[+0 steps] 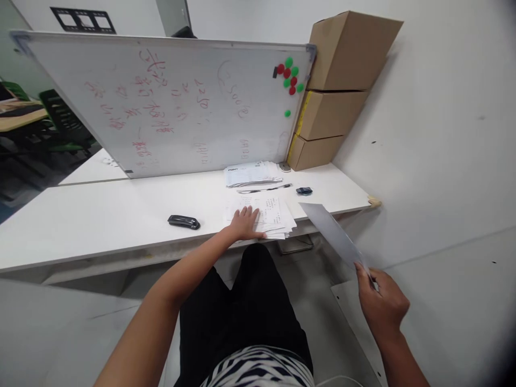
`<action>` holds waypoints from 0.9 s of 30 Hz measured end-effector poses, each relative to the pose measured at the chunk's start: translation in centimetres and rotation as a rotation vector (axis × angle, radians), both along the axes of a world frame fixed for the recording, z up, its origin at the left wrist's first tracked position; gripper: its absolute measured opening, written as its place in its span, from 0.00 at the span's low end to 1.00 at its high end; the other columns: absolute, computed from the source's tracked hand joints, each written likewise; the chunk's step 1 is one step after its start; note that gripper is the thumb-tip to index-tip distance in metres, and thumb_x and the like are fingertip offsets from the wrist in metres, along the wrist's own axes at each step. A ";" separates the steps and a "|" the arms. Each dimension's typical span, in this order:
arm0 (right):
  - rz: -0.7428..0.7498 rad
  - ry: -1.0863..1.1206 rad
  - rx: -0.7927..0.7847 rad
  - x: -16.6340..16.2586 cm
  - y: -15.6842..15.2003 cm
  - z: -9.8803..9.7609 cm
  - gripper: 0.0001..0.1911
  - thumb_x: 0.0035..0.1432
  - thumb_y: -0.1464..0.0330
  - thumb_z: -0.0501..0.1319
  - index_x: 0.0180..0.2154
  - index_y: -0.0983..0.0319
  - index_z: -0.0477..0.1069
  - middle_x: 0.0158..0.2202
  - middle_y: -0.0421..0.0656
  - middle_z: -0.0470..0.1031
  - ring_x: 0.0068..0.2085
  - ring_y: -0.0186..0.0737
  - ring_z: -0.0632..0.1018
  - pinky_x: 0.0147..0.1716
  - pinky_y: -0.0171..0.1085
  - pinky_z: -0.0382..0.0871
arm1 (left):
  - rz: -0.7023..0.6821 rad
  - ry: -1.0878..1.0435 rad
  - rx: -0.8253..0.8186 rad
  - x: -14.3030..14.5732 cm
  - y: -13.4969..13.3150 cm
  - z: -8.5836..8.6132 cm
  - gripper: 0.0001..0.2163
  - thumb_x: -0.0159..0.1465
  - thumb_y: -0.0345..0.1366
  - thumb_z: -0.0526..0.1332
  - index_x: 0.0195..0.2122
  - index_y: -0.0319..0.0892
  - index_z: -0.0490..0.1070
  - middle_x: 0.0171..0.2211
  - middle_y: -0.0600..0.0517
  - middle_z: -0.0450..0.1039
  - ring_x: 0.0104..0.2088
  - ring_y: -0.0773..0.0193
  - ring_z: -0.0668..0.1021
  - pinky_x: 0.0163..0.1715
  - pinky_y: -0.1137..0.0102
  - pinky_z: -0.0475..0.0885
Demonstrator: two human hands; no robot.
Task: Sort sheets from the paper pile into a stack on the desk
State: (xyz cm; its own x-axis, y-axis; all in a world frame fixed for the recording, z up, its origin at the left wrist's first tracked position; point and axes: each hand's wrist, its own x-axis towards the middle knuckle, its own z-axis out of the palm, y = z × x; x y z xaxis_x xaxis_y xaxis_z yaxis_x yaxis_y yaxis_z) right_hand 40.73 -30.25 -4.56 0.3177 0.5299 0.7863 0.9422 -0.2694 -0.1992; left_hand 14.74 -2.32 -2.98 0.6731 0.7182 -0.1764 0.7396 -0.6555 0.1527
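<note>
My left hand (244,223) lies flat on a loose stack of papers (277,212) at the table's front edge, fingers spread. The stack's sheets are slightly fanned to the right. Off to the right, beyond the table edge, my right hand (379,293) is closed on a sheet of paper (332,232), pinched at its lower end between thumb and fingers. That sheet is tilted in the air, apart from the stack. Left of my left hand rests a black stapler (184,221). A pen (264,189) lies just behind the stack, with a small dark object (304,191) to its right.
A second pile of papers (252,174) sits at the back of the white table (100,220). Behind it leans a whiteboard (181,107) with red writing and several round magnets (289,62). Cardboard boxes (334,115) are stacked at the right, against the wall.
</note>
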 end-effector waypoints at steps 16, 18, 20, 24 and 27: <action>0.211 -0.136 0.149 -0.7 6.0 0.1 0.05 0.59 0.67 0.63 0.33 0.63 0.73 0.30 0.45 0.79 0.31 0.39 0.78 0.33 0.35 0.68 | 0.045 -0.066 0.334 0.2 -4.3 -1.6 0.29 0.64 0.56 0.52 0.49 0.32 0.70 0.42 0.33 0.71 0.43 0.47 0.73 0.39 0.60 0.61; 0.256 -0.107 0.202 -2.0 8.9 -0.3 0.05 0.59 0.67 0.62 0.32 0.62 0.73 0.30 0.46 0.80 0.33 0.40 0.79 0.36 0.37 0.70 | 0.053 -0.139 0.350 -0.1 -4.5 -1.7 0.27 0.64 0.55 0.52 0.45 0.33 0.72 0.41 0.34 0.73 0.43 0.47 0.73 0.43 0.57 0.60; 0.334 -0.076 0.174 -3.9 11.7 -1.1 0.05 0.61 0.68 0.60 0.32 0.61 0.72 0.32 0.47 0.80 0.35 0.41 0.79 0.38 0.38 0.71 | 0.073 -0.274 0.328 -0.8 -4.7 -1.6 0.23 0.63 0.54 0.55 0.41 0.36 0.75 0.40 0.36 0.75 0.46 0.47 0.72 0.49 0.54 0.58; 0.610 -0.059 0.099 -8.4 14.8 -3.3 0.07 0.62 0.71 0.57 0.34 0.59 0.73 0.37 0.46 0.81 0.41 0.41 0.80 0.43 0.40 0.72 | 0.315 -0.791 0.070 -3.2 -5.8 -1.9 0.19 0.65 0.51 0.54 0.44 0.43 0.75 0.44 0.44 0.77 0.49 0.51 0.73 0.54 0.55 0.60; 0.806 -0.036 0.126 -11.1 14.4 -4.4 0.06 0.61 0.72 0.57 0.37 0.59 0.73 0.38 0.46 0.80 0.43 0.41 0.80 0.43 0.41 0.73 | 0.617 -1.245 -0.291 -5.9 -7.1 -2.6 0.22 0.65 0.52 0.50 0.43 0.41 0.75 0.42 0.44 0.78 0.48 0.52 0.75 0.49 0.58 0.67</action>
State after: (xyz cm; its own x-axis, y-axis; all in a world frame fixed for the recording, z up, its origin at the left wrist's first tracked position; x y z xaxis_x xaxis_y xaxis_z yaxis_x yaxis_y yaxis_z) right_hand 29.65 -15.88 -8.99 -0.1504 0.4919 0.8576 0.8434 0.5164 -0.1484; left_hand 8.82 -9.37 -5.62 0.0929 0.9907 0.0991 0.1756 -0.1143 0.9778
